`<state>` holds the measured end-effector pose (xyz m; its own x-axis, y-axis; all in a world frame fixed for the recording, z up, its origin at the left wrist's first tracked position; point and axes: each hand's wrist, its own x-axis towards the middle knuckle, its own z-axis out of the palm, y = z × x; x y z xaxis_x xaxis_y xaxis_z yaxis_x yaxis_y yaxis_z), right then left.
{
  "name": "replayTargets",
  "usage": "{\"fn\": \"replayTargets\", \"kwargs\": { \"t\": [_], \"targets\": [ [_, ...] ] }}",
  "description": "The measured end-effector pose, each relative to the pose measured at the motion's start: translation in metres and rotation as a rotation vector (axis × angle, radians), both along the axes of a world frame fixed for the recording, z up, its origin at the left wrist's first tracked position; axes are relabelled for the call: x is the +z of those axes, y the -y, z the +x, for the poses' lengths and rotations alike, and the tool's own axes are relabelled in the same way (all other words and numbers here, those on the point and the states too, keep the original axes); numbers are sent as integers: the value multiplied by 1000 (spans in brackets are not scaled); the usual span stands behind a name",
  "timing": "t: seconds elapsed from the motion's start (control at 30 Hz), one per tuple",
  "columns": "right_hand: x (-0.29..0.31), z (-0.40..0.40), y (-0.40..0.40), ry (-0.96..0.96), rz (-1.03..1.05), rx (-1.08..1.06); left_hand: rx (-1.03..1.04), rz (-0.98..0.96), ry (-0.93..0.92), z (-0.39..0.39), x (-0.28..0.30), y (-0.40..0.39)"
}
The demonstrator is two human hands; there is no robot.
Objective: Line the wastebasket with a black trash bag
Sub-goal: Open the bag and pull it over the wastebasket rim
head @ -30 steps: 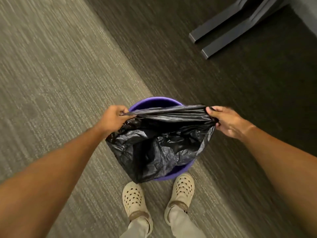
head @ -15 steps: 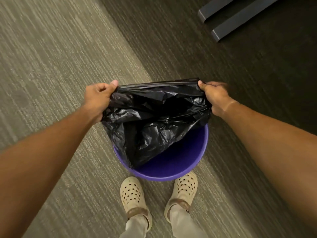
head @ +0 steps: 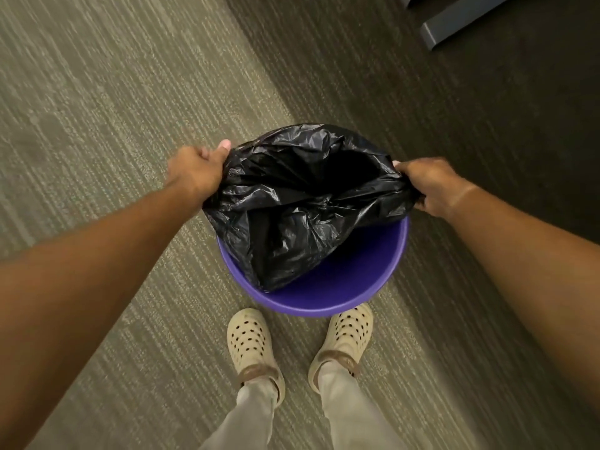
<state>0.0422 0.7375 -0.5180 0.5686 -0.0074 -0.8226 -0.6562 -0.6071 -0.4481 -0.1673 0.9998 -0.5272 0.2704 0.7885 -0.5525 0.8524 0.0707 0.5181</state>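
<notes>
1. The person is standing over a purple wastebasket point(head: 354, 287) on the carpet point(head: 113, 92), with both cream clogs point(head: 248, 339) planted just at its near side.
2. The left hand point(head: 194, 172) is closing its fingers around the left edge of the black trash bag point(head: 292, 222), bunching the film in a fist with the thumb showing on top.
3. The right hand point(head: 431, 186) is clenching the right edge of the bag in the same way, gathering a fold of plastic under the knuckles.
4. The bag is hanging between the two hands with its mouth pulled open, a dark hollow showing in its middle; its lower body is sagging down inside the basket toward the left, while the near and right parts of the purple inner wall are lying bare.
5. The far rim of the basket is hiding behind the bag, so whether the film is already lying over it there cannot be told.
6. The bag is looking very light, thin and limp, crinkling and shining, so it is likely slippery and apt to slide out of a loose pinch or tear if stretched hard.
7. The mouth hem seems the best place to hold, a hand on each side, stretching it outward over the rim.
8. A dark furniture leg point(head: 461, 24) is lying well apart at the far right.
</notes>
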Motion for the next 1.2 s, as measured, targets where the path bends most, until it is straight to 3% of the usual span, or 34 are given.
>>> {"fn": "replayTargets", "kwargs": {
  "t": [0.1, 0.2, 0.3, 0.4, 0.57, 0.73, 0.87, 1.0, 1.2],
  "targets": [
    [11, -7, 11, 29, 13, -56, 30, -31, 34, -20, 12, 17],
    [16, -15, 22, 229, -85, -76, 36, -59, 75, -40, 21, 38],
    [21, -28, 26, 401, -222, 49, 37, -14, 98, -56, 23, 49],
    [21, -41, 18, 377, -203, 182, 59, 25, 89, -61, 20, 51],
    [20, -29, 23, 199, 39, -41, 253, -149, 56, -58, 5, 30],
    [15, -36, 52, 118, -20, -74, 333, -236, 65, -58, 2, 25],
    [19, -50, 54, 91, -37, -217, 380, -355, 164, -66, 22, 41],
    [24, -63, 50, 48, -22, -187, 343, -488, 245, -81, 33, 66],
    [34, -62, 57, 79, -61, -239, 285, -337, 79, -101, 30, 81]
  ]
}}
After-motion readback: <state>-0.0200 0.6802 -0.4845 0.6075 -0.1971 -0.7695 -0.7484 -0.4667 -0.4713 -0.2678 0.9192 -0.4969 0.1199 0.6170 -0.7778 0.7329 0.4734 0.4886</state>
